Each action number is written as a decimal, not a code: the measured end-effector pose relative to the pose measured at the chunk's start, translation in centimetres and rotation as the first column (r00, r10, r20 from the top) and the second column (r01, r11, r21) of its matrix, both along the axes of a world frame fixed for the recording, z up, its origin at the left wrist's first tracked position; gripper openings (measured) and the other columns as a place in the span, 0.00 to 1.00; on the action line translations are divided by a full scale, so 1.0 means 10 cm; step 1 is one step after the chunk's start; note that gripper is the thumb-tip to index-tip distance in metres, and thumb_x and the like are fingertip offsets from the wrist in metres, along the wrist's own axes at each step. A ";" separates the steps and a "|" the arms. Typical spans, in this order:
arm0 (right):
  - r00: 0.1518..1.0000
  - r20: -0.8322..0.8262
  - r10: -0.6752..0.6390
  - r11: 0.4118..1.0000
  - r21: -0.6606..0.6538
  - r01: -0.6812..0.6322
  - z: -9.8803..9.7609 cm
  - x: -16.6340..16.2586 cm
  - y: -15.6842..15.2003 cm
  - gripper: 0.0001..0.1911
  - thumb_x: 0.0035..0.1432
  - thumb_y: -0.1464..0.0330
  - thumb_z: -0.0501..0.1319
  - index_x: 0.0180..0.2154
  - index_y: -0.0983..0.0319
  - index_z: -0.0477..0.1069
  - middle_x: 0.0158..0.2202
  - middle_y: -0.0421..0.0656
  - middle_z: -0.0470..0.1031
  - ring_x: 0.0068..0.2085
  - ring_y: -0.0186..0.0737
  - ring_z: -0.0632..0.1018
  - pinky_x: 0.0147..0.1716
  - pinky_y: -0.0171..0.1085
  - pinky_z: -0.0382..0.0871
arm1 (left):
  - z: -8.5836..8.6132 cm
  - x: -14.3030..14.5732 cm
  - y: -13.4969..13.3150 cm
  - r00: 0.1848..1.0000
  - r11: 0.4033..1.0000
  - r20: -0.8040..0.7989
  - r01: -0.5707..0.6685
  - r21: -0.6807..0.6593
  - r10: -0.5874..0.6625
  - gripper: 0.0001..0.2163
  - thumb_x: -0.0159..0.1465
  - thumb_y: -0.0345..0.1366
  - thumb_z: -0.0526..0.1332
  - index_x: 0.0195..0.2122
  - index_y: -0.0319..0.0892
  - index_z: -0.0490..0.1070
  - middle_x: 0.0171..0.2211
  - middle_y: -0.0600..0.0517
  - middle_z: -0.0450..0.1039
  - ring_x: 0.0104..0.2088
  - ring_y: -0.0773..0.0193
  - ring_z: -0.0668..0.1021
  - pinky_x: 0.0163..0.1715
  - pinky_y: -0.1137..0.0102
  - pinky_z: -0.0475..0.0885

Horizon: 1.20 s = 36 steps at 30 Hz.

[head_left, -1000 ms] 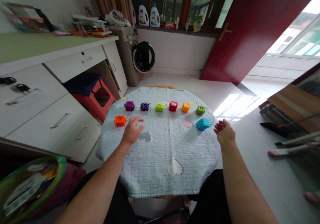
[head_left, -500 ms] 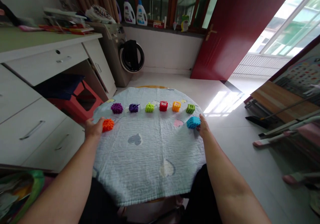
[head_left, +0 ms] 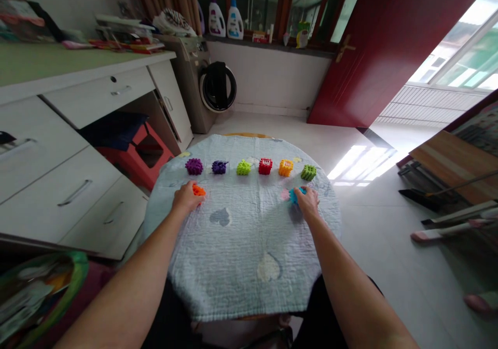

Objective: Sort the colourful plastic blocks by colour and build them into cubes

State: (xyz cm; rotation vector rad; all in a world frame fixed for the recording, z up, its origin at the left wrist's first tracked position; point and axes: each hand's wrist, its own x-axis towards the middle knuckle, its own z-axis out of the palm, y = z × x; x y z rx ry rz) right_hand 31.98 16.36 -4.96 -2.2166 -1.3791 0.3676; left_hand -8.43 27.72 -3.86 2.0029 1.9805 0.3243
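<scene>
On the left of the cloth-covered round table (head_left: pixel 241 245), my left hand (head_left: pixel 185 197) is closed around an orange knobbly block (head_left: pixel 199 190). My right hand (head_left: pixel 308 200) grips a blue knobbly block (head_left: pixel 294 195) on the right side, its fingers covering part of it. Beyond both hands a row of similar blocks crosses the cloth: a purple one (head_left: pixel 194 166), a dark violet one (head_left: pixel 219 167), a yellow-green one (head_left: pixel 244 168), a red one (head_left: pixel 265 166), an orange-yellow one (head_left: pixel 286 168) and a green one (head_left: pixel 308 172).
White drawers (head_left: pixel 89 183) and a red stool (head_left: pixel 143 152) stand to the left. A washing machine (head_left: pixel 190 79) with its door open is behind the table. At lower left is a green-rimmed bin (head_left: pixel 80 271). A wooden-topped piece of furniture (head_left: pixel 455 157) stands at right.
Both hands have moved inward over the cloth, bringing the orange and blue blocks closer together. The row of blocks keeps its arrangement; the whole view has shifted slightly.
</scene>
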 end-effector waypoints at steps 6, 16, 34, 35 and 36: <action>0.966 -0.242 0.092 0.952 0.305 -0.014 0.12 -0.66 0.02 0.19 0.54 0.56 0.55 0.40 0.62 0.72 0.44 0.50 0.72 0.48 0.48 0.72 0.50 0.46 0.64 | -0.06 0.56 -0.24 0.935 0.980 0.312 0.123 0.157 -0.167 0.31 0.48 0.37 0.66 0.54 0.40 0.61 0.49 0.44 0.68 0.50 0.55 0.73 0.51 0.63 0.67; 0.975 -0.078 0.206 0.979 0.021 -0.205 -0.03 -0.65 0.09 0.38 0.45 0.62 0.64 0.58 0.61 0.61 0.56 0.51 0.66 0.57 0.53 0.66 0.54 0.49 0.58 | -0.24 0.97 -0.53 0.853 0.897 0.302 0.352 0.269 -0.425 0.39 0.42 0.43 0.71 0.56 0.45 0.60 0.59 0.42 0.54 0.61 0.42 0.59 0.60 0.49 0.55; 0.804 -0.320 0.501 0.866 0.188 -0.464 0.26 -1.18 0.32 0.14 0.59 0.63 0.54 0.34 0.62 0.76 0.34 0.42 0.77 0.36 0.40 0.75 0.38 0.35 0.66 | 0.05 0.93 -0.47 0.803 0.961 0.536 0.164 0.221 -0.260 0.14 0.55 0.43 0.63 0.39 0.41 0.74 0.41 0.47 0.67 0.42 0.58 0.75 0.48 0.62 0.71; 0.835 -0.249 0.492 0.871 0.132 -0.474 0.29 -1.11 0.35 0.12 0.56 0.65 0.55 0.31 0.62 0.76 0.32 0.43 0.77 0.35 0.39 0.75 0.37 0.35 0.65 | 0.07 0.91 -0.46 0.805 0.957 0.522 0.196 0.214 -0.282 0.13 0.55 0.42 0.62 0.39 0.41 0.74 0.41 0.47 0.67 0.42 0.58 0.75 0.49 0.62 0.70; 0.857 -0.173 0.485 0.874 0.074 -0.479 0.32 -1.04 0.40 0.10 0.54 0.67 0.56 0.29 0.62 0.75 0.31 0.43 0.77 0.34 0.39 0.75 0.36 0.35 0.65 | 0.08 0.89 -0.45 0.806 0.947 0.499 0.252 0.199 -0.319 0.12 0.56 0.41 0.61 0.38 0.41 0.75 0.42 0.47 0.67 0.43 0.57 0.75 0.49 0.61 0.70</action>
